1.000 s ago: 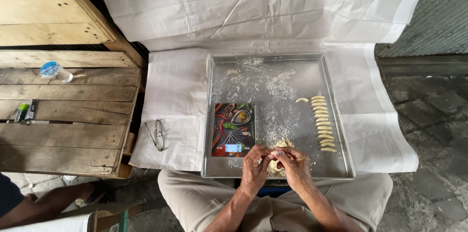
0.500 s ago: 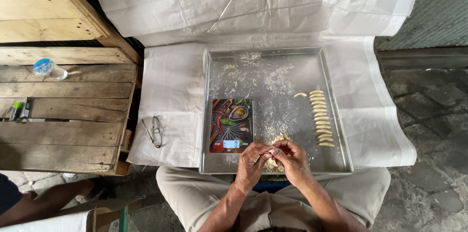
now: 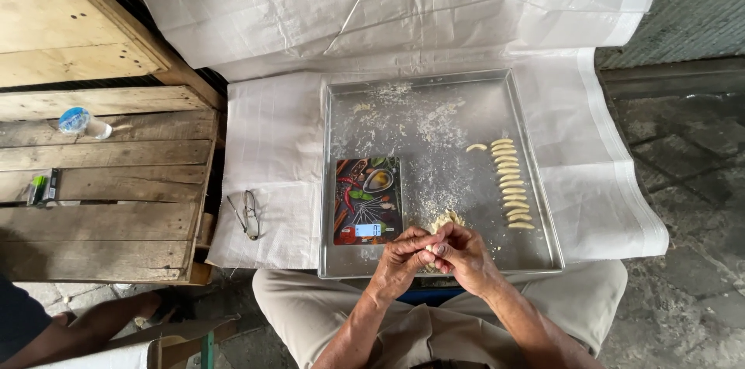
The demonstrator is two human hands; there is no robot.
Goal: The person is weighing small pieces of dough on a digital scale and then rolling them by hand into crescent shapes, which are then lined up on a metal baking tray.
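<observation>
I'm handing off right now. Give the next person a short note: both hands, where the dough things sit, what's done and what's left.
Left hand and right hand: pressed together over the tray's near edge, pinching a small bit of dough.
Dough pile: on the metal tray, just beyond the hands.
Kitchen scale: on the tray, left side.
Done: a column of shaped pieces along the right side, one stray piece beside its top.
Left: the piece in hand and the pile.
</observation>
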